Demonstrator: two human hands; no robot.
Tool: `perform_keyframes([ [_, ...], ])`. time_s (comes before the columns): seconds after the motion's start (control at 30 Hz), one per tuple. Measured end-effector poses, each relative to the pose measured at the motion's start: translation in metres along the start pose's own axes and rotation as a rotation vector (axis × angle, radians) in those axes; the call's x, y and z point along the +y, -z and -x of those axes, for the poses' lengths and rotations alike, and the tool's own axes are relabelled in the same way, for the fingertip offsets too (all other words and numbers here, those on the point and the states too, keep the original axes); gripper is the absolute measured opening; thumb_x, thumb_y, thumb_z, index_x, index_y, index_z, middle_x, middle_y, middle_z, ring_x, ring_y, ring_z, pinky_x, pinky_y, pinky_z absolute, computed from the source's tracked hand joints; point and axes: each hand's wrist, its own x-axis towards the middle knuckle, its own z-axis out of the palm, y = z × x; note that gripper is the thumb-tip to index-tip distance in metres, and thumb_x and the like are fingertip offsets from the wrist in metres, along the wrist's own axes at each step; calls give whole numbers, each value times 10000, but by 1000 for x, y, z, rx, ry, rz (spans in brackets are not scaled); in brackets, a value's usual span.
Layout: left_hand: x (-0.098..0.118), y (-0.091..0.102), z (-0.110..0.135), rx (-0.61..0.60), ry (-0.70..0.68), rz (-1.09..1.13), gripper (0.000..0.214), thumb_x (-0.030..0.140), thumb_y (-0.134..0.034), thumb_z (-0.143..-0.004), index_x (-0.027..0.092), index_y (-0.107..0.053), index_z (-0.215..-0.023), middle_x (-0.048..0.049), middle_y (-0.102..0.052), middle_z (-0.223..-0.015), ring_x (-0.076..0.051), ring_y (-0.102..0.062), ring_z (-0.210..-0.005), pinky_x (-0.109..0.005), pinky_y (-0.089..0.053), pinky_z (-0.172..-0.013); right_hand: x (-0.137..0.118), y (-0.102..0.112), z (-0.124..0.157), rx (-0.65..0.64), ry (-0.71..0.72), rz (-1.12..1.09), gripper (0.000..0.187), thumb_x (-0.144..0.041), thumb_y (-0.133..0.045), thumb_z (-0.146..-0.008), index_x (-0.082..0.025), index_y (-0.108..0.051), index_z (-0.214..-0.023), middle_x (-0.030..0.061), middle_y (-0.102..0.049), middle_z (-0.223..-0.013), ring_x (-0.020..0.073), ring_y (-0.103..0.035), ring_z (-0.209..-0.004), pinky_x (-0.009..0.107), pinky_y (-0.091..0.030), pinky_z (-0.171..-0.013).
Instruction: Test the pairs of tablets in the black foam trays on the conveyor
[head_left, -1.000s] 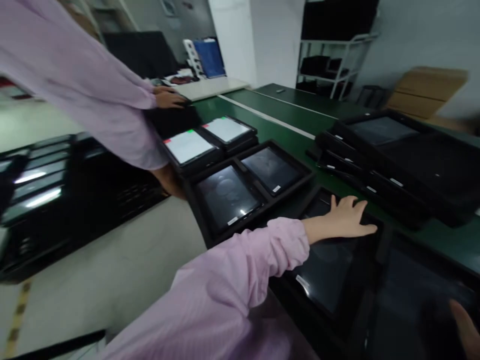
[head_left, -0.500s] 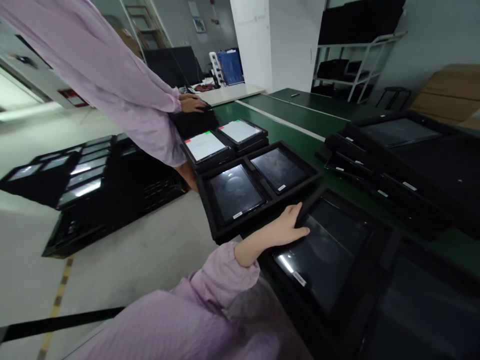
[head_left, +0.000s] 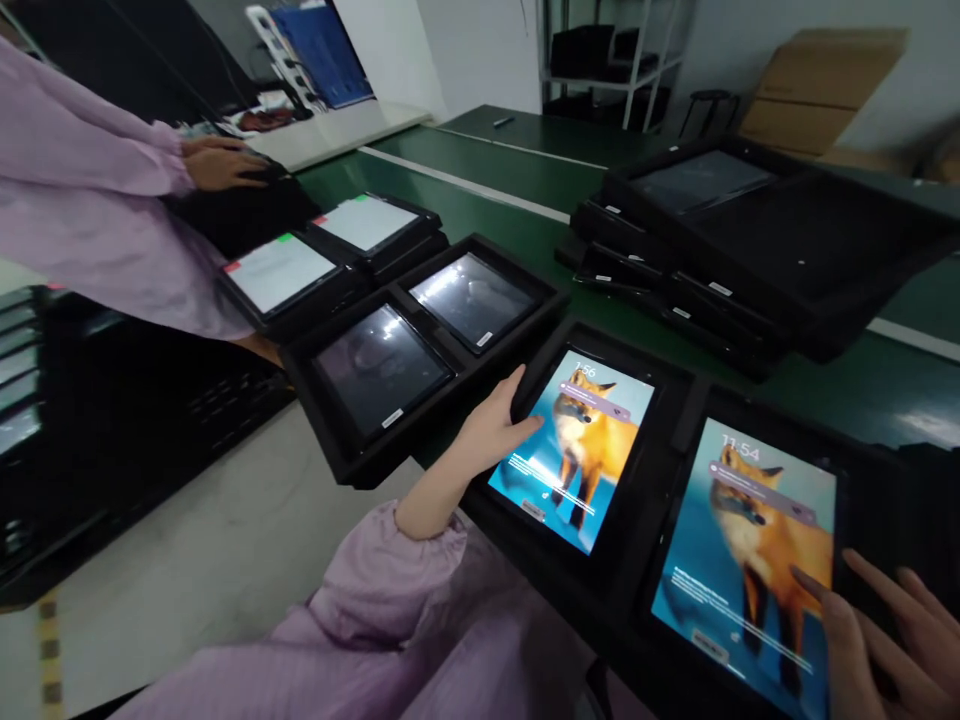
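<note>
In front of me a black two-slot tray (head_left: 679,430) holds two lit tablets. The left tablet (head_left: 600,440) and the right tablet (head_left: 739,540) both show a fox on blue lock screens. My left hand (head_left: 495,430) is at the tray's left rim, thumb reaching over the left tablet's edge and fingers apart; some fingertips are hidden. At the lower right, my right hand (head_left: 892,630) has its fingers spread, one fingertip over the right tablet's screen and another beside its right edge. Neither hand lifts anything.
Beyond my left hand lies another tray (head_left: 330,440) with two dark tablets. Tablets with white sheets (head_left: 281,275) are stacked behind it. A co-worker's hands (head_left: 221,165) rest on a black item. Stacked trays (head_left: 825,230) stand on the green table (head_left: 525,165), right.
Both tablets in front of me have gone from dark to lit. My right hand has come into view over the right one. My view has swung right; my left hand keeps to the rim.
</note>
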Motion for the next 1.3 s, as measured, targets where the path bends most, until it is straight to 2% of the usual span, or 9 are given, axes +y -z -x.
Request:
perform_keyframes([
  [0.13,-9,4,-1,-33,-40,42,986,458,-685,-827,162,-304,-1686,-172,-383,-1736,-373,-396,-1589,-514,-334,-1305,-3,-2,-4,-59,79,29,181,-408,-636,-995,-394,-815,-1022,44,-638,-1516,502,-451,-1511,828,-435,-1092],
  [0.27,-14,9,0,-76,-80,-15,1030,457,-663,-819,111,-239,-1692,-217,-292,-1762,-386,-292,-1634,-528,-279,-1330,-6,-4,-6,-63,10,161,334,-385,-562,-1049,-221,-772,-1251,152,-395,-1712,522,-307,-1585,813,-281,-1217],
  [0.37,-15,11,-4,-103,-130,-97,1049,492,-689,-809,129,-243,-1687,-212,-237,-1777,-403,-244,-1647,-558,-278,-1328,-12,-3,-8,-63,-81,170,449,-451,-513,-1073,-152,-746,-1314,229,-485,-1628,530,-337,-1563,795,-356,-1169],
  [0.47,-12,6,-15,-12,-124,-157,966,462,-703,-821,138,-330,-1651,-220,-360,-1711,-417,-348,-1600,-592,-308,-1310,-17,0,-9,-50,-148,168,482,-510,-493,-1076,-153,-784,-1219,234,-613,-1489,511,-442,-1501,738,-473,-1081],
  [0.57,-6,-1,-28,129,-52,-148,751,416,-630,-877,106,-492,-1548,-237,-529,-1572,-396,-485,-1512,-575,-342,-1297,-20,2,-11,-31,-145,159,478,-512,-494,-1080,-152,-797,-1163,226,-662,-1420,486,-513,-1451,705,-498,-1063],
  [0.67,-2,-4,-33,170,-52,-88,689,463,-580,-917,125,-537,-1516,-206,-574,-1556,-369,-512,-1492,-551,-349,-1297,-24,4,-12,1,-135,142,392,-461,-540,-1074,-177,-805,-1126,197,-697,-1368,440,-586,-1391,638,-556,-1021],
  [0.8,-3,-2,-29,141,-59,-16,688,492,-549,-937,136,-534,-1525,-180,-586,-1575,-350,-539,-1475,-530,-377,-1281,-28,5,-15,55,-118,153,291,-374,-593,-1063,-183,-812,-1067,172,-727,-1314,379,-669,-1305,523,-640,-912],
  [1.03,-11,1,-26,64,-71,54,717,494,-578,-907,148,-532,-1533,-154,-616,-1553,-346,-587,-1426,-522,-433,-1243,-33,8,-14,29,-48,82,252,-276,-586,-1061,-197,-820,-1007,140,-729,-1301,379,-626,-1359,558,-661,-923],
  [1.3,-11,12,-2,-142,-35,17,1055,504,-622,-845,69,-201,-1709,-199,-296,-1768,-350,-351,-1614,-483,-314,-1319,-37,8,-13,48,-41,38,212,-261,-625,-1043,-201,-818,-979,116,-738,-1268,379,-649,-1319,551,-640,-918],
])
